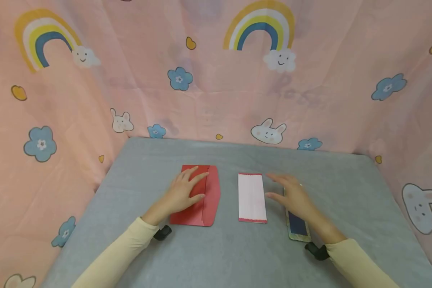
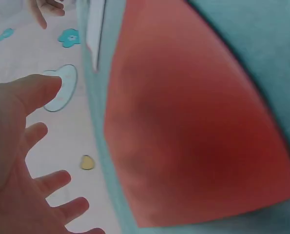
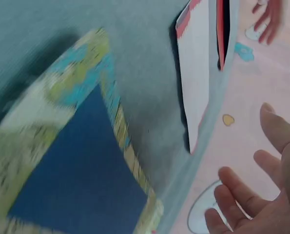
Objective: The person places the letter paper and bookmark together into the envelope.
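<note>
A red envelope [image 1: 212,196] with its flap folded out to the right lies on the grey cloth, left of centre. Over it hovers my left hand [image 1: 181,194], fingers spread and holding nothing. Right of the envelope lies a white rectangular paper piece [image 1: 251,198] with ragged red strips along its two short ends. My right hand [image 1: 295,198] is above the table just right of that paper, fingers apart and nothing between them. Partly hidden beneath the right hand and wrist is a flat dark-blue rectangle with a patterned yellow, blue and cream border [image 3: 81,73].
A grey cloth [image 1: 230,256] covers the table. Pink curtains [image 1: 216,104] printed with rainbows, flowers and rabbits hang behind it and along both sides. Each wrist wears a black camera mount [image 1: 317,251].
</note>
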`<control>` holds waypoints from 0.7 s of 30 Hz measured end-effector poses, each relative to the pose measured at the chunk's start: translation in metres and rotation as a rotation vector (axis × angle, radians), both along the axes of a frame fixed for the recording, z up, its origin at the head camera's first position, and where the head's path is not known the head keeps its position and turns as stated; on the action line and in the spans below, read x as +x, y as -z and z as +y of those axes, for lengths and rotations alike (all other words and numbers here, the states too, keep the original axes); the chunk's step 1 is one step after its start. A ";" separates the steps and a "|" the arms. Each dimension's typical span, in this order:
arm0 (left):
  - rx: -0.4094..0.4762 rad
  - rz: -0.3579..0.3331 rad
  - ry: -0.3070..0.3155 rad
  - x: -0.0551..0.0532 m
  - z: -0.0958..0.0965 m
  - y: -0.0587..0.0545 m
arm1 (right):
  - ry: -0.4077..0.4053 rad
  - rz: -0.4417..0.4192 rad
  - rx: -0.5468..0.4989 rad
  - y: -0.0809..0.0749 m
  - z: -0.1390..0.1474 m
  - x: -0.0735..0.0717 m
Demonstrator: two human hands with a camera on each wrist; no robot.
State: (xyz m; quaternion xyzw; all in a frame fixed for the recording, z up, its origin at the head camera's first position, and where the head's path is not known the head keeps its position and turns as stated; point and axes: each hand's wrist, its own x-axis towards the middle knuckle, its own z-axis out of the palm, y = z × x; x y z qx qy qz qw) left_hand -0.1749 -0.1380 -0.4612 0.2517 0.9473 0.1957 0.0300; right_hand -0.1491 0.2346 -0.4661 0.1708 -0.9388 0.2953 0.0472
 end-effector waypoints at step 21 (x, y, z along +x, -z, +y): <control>0.000 -0.196 -0.185 -0.003 0.008 0.027 | 0.085 -0.182 -0.037 0.025 -0.019 -0.017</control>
